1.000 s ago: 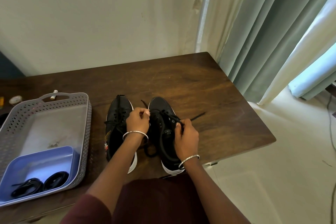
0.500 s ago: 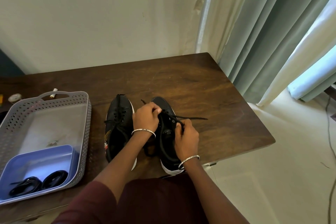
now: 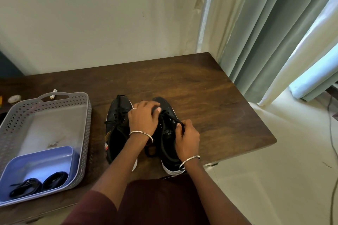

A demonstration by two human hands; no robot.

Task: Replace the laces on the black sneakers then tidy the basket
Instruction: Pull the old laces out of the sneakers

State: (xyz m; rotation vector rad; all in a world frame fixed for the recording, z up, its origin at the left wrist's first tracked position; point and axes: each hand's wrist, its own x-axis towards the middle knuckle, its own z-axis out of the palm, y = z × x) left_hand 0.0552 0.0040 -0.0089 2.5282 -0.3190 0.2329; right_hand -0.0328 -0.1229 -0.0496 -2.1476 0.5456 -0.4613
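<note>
Table of dark wood, centre of the frame, its far edge against a cream wall. On its near part I see the left sneaker and the right sneaker, both black, side by side with toes toward the wall.

The left sneaker is laced and no hand touches it; the left forearm crosses above its heel end. The right sneaker shows a white sole edge at the heel, and both hands are on it.

Left hand: fingers and thumb curled together over the toe end of the lacing, gripping the lace there. It has a ring on one finger and a silver bangle at the wrist.

Right hand: at the right side of the same sneaker, thumb and forefinger pinching the lace. The lace runs slantwise from one hand to the other across the eyelets. A slack loop of black lace lies on the table between the two heels. The right wrist also carries a bangle.

Basket: grey and perforated, at the left of the frame, near the left sneaker but apart from it. In its near corner sits a blue tray holding two coiled laces, black, side by side.

A small white object lies on the table just beyond the basket handle; I cannot tell what it is.

Pale green curtains hang at the upper right, and a cable trails on the floor at the right edge.
</note>
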